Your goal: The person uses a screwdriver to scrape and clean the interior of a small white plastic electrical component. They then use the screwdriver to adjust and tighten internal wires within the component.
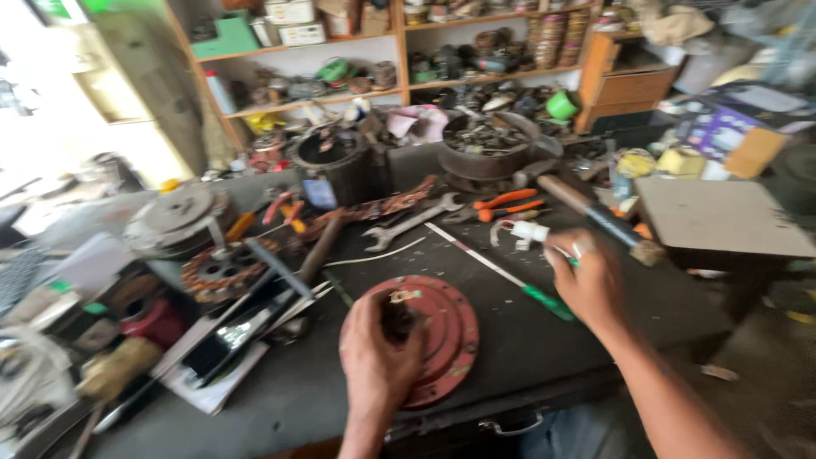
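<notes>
A round red metal cover plate (450,327) lies flat on the dark workbench (527,340) near its front edge. My left hand (380,353) rests on the plate's left half, fingers curled over a dark part at its hub. My right hand (586,280) hovers to the right, blurred, fingers bent near a small white piece (529,230); whether it holds anything I cannot tell. A long screwdriver with a green handle (544,299) lies diagonally between the two hands.
An open-end spanner (414,223), orange-handled pliers (508,204) and a hammer (595,217) lie behind. A rusty perforated disc (223,270), a motor housing (336,161) and a bowl of parts (486,149) crowd the bench. Shelves rise at the back; a small table (722,221) stands right.
</notes>
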